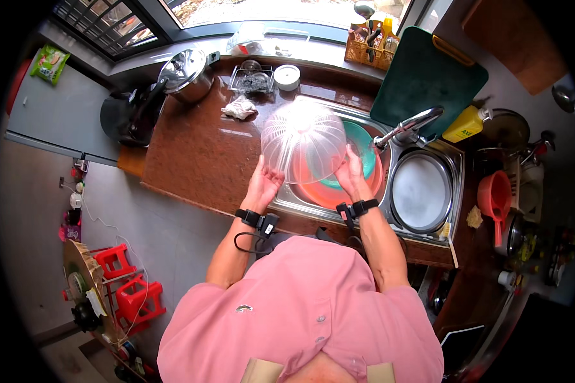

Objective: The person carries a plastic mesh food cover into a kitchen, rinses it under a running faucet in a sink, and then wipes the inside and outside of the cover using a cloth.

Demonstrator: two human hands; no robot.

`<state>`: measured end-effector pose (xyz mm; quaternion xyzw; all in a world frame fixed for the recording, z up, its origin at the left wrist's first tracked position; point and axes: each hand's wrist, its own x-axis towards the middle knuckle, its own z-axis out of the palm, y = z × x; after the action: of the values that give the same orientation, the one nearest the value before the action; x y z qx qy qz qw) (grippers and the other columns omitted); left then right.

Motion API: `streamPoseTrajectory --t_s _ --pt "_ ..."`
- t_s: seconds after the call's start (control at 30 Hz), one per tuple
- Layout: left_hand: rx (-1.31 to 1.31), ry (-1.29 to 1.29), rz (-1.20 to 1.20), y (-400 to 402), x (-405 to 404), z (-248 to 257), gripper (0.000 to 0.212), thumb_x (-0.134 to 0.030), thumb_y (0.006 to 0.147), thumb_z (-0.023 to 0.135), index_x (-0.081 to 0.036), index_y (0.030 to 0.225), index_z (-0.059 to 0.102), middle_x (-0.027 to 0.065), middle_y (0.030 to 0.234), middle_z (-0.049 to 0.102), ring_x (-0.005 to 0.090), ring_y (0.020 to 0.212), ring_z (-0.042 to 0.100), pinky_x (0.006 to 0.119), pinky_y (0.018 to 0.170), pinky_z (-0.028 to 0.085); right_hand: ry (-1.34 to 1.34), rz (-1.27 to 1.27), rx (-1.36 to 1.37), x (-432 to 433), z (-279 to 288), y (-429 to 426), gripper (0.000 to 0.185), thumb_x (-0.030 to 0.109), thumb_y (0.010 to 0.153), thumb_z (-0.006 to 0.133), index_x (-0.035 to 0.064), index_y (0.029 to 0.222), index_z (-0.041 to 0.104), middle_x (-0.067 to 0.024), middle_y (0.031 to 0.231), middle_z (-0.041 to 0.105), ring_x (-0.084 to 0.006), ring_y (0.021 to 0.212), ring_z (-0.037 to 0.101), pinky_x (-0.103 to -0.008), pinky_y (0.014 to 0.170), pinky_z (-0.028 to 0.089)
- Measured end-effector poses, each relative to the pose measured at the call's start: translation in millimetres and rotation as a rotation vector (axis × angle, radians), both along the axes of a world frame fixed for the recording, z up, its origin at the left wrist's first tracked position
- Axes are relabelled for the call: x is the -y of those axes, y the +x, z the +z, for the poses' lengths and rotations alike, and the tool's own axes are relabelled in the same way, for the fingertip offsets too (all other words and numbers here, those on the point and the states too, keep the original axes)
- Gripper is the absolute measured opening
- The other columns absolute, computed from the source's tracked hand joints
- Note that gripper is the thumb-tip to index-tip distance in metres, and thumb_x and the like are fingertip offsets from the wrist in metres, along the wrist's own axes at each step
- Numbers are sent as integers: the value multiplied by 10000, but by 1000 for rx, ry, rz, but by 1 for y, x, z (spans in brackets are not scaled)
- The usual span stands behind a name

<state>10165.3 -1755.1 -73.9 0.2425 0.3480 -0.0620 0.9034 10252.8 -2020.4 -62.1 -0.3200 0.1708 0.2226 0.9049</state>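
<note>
A translucent white plastic colander point(303, 141), its rounded side towards the camera, is held between my two hands over the left sink basin. My left hand point(264, 184) grips its lower left edge, palm up with curled fingers. On its right edge is my right hand point(352, 173); some of the fingers are hidden behind the plastic. Beneath it, partly covered, a green plastic basket point(359, 139) sits in an orange-pink basin point(376, 178) in the steel sink point(287, 195). Both wrists carry black straps with small devices.
A chrome faucet point(407, 125) reaches over the sink from the right. The right basin holds a round metal pan point(421, 191). A white cloth point(240, 107), a wire rack point(252, 80), a white round container point(286, 77) and a pressure cooker point(187, 76) stand on the counter point(196, 148).
</note>
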Motion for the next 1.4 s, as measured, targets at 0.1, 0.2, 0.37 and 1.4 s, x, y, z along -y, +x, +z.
streamPoseTrajectory --t_s 0.1,0.2,0.37,1.4 --pt "-77 -67 140 4 14 2 401 -447 987 622 -56 981 536 51 787 529 230 797 588 412 820 563 -51 26 -211 -6 -22 -11 532 474 1016 532 39 1319 491 -174 1255 555 -312 1191 547 -478 1067 431" --pt "-79 -72 179 3 24 12 400 -438 1020 563 -72 866 514 59 770 527 247 801 581 418 839 555 -34 102 -306 -17 -14 -38 531 468 1010 541 32 1309 486 -176 1231 541 -333 1185 539 -532 1065 415" --pt "193 -197 97 -4 32 28 498 -484 1054 446 -66 797 535 90 812 571 263 816 586 410 854 544 103 207 -48 -13 -6 -38 326 359 1016 568 96 1208 572 -102 1060 643 -263 1049 619 -454 914 498" --pt "51 -178 189 0 31 18 490 -464 1059 436 -66 781 497 117 762 581 321 848 615 474 894 531 76 268 -34 -22 9 -27 282 256 1021 590 72 1235 590 -98 1069 691 -231 1012 655 -348 842 553"
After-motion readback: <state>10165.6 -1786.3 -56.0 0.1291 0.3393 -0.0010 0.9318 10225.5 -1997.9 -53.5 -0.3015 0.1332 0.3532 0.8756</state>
